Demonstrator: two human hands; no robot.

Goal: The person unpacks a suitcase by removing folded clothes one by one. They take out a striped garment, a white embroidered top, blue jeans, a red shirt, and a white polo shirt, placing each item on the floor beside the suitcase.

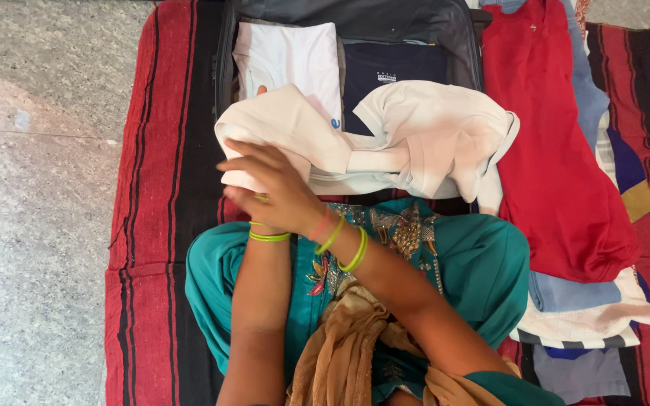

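A cream shirt [423,135] lies across the near edge of an open dark suitcase [415,22], its left part folded over. My right hand [276,188] reaches across my body and closes on the shirt's lower left corner; it looks slightly blurred. My left hand [256,219] is almost wholly hidden under the right hand and the fabric. Only its wrist with green bangles shows, and one fingertip peeks out above the fold. Inside the suitcase sit a folded white garment [287,53] and a folded navy garment [393,71].
I sit in teal clothes with a tan scarf on a red mat with black stripes [152,225]. A red garment [558,150] tops a pile of clothes at the right. Grey stone floor [39,188] lies to the left.
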